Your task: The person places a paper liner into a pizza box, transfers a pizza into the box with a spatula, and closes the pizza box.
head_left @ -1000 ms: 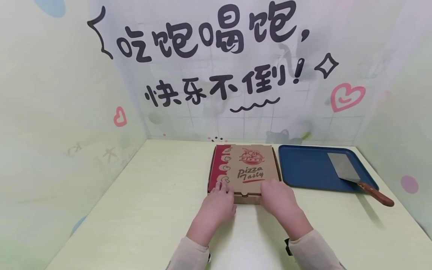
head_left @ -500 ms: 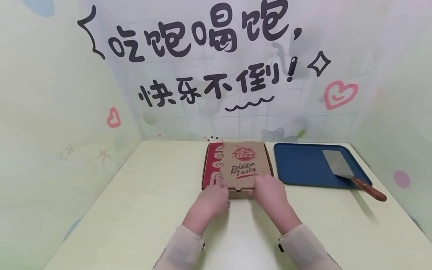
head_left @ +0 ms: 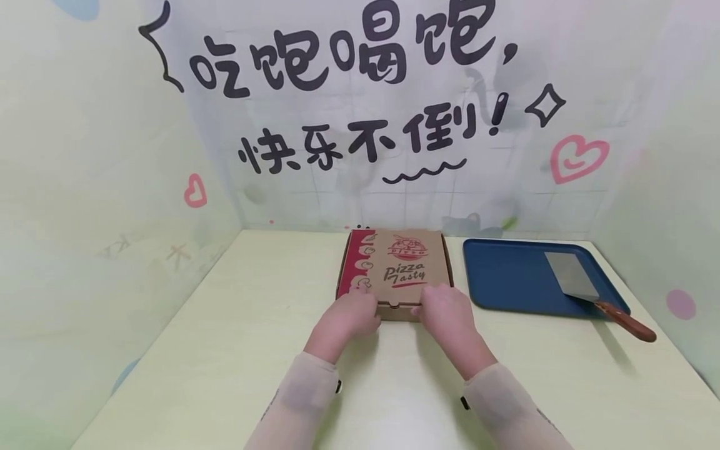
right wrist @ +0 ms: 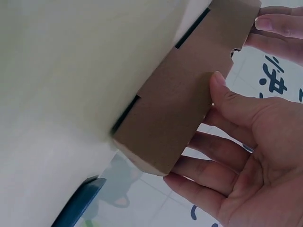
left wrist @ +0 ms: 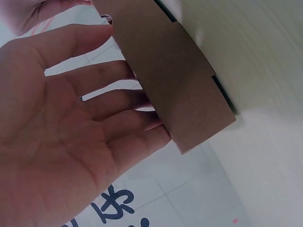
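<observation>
A closed cardboard pizza box, with a red strip and printed lid, lies flat at the back of the table. My left hand touches its near left edge. The left wrist view shows fairly straight fingers reaching over the lid's edge, their tips partly hidden, with the thumb near the front notch. My right hand holds the near right edge. In the right wrist view its thumb presses the box's front panel while the other fingers go over the lid's edge.
Right of the box lies a blue tray. A spatula with a wide metal blade rests on it, its wooden handle jutting over the near right corner. A printed wall stands close behind the box.
The pizza box has slid away from me toward the back wall and slightly left, leaving a wider gap to the tray. Both hands have moved with it. The tray and spatula stay put.
</observation>
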